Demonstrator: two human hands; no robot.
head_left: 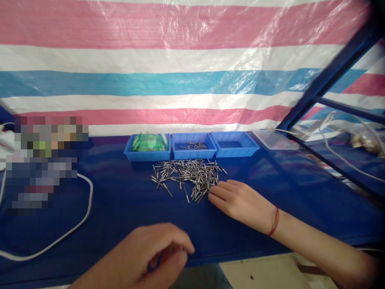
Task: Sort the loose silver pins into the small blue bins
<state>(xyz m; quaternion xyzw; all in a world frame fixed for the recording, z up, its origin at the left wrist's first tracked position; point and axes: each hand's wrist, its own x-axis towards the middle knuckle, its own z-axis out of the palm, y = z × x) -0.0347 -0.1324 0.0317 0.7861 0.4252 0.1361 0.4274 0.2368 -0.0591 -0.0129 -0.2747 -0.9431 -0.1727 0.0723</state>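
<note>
A loose pile of silver pop rivets point(198, 174) lies on the blue tabletop point(120, 196). My right hand point(237, 198), palm down with a red string at the wrist, rests at the pile's right edge. Its fingers are stretched out side by side and touch the nearest rivets; the thumb is hidden underneath. Closer to me, my left hand point(153, 251) hovers near the table's front edge, apart from the pile. Its fingers curl in and the index fingertip comes close to the thumb; whatever lies between them does not show.
Behind the pile stand three blue bins in a row: the left bin point(147, 155) holds a green plastic package point(150, 142), the middle bin point(194, 153) some rivets, the right bin point(236, 152) nothing visible. A clear plastic lid point(275, 139) lies rightward. A white cable point(90, 196) loops at left.
</note>
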